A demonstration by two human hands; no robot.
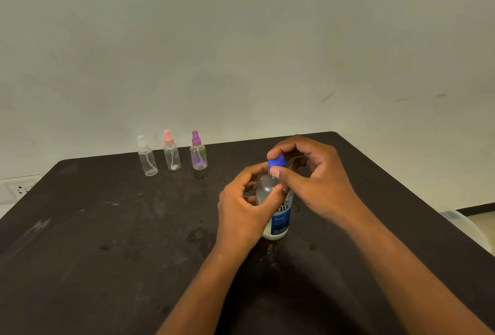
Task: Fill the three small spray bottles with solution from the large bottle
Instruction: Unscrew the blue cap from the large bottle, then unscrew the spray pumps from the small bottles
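On the large bottle, right hand pinches blue cap.

Left hand grips large bottle; right hand pinches blue cap

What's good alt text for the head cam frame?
A person's left hand grips the large bottle standing on a dark table, while the right hand pinches its blue cap. Three small spray bottles, capped white, pink and purple, stand in a row near the far edge, pumps on.
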